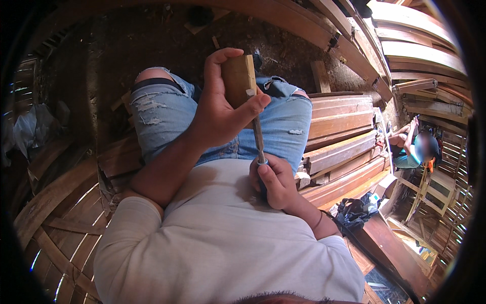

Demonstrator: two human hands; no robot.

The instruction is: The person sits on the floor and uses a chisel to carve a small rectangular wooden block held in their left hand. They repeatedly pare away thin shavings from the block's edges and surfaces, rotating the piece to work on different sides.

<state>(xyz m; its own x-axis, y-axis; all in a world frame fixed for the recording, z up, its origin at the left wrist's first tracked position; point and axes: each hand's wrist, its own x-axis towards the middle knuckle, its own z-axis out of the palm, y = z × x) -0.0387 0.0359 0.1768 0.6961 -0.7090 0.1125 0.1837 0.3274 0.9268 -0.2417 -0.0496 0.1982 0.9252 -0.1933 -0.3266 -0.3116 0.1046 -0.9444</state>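
Note:
My left hand [216, 114] is closed round a small wooden block [235, 83], held upright above my lap. The fingers go behind the block, and the thumb reaches across near its lower edge. In my right hand [279, 185], close to my belly, is a chisel [258, 136] with a dark handle and a blue ring. Its narrow metal blade points away from me, and the tip meets the lower edge of the block, beside my left thumb. The right fingers hide most of the handle.
Planks [339, 119] lie stacked to my right, with a black plastic bag [354, 210] near them. Long timber beams [304, 28] cross the far side. Another person [412, 149] sits at the far right. Pale plastic [30, 129] hangs at the left.

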